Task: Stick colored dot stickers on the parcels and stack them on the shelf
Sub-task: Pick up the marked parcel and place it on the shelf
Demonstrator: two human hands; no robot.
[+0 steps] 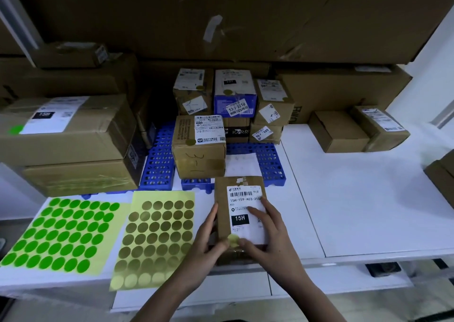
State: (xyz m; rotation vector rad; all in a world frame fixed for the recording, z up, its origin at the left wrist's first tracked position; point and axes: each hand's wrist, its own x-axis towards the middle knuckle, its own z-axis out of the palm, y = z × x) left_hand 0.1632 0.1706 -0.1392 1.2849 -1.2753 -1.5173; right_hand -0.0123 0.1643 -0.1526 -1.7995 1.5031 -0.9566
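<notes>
The small brown parcel [239, 219] lies at six o'clock on the white shelf [344, 199], long axis twelve-to-six, label up. Left hand [208, 243] and right hand [267, 233] grip its sides, thumbs flanking the gold dot sticker [233, 240].

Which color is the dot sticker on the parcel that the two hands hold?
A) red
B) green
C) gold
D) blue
C: a gold dot sticker sits at the near corner of the label on the parcel, between the thumbs of the left hand and the right hand.
</notes>
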